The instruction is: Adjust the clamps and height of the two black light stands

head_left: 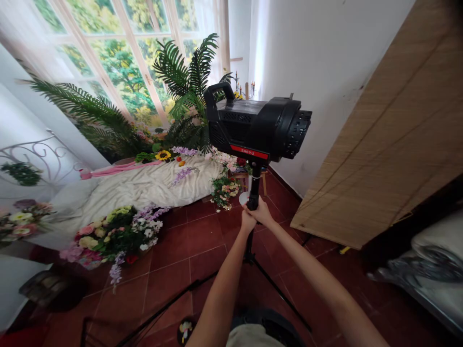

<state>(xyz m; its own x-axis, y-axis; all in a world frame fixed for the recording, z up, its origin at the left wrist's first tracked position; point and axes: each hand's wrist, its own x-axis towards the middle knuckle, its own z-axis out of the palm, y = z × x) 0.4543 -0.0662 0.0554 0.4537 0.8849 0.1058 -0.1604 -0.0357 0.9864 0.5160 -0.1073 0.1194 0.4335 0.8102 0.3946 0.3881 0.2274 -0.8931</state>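
A black studio light (pixel 258 126) with a red label stands upright on a black light stand (pixel 255 185), its round front end turned to the right. Just below the lamp, my left hand (pixel 248 220) is closed round the pole. My right hand (pixel 261 212) grips the same pole at the collar, slightly higher and touching the left one. Both sets of fingers are partly hidden by the pole and by each other. The stand's legs (pixel 281 293) spread out low over the floor.
Red floor tiles (pixel 173 279) surround the stand. To the left is a bed with a cream cover (pixel 144 188) and flower bunches (pixel 112 231). Palm leaves (pixel 191 77) rise by the window. A bamboo blind (pixel 379 130) leans at right, near silvery carved furniture (pixel 427 274).
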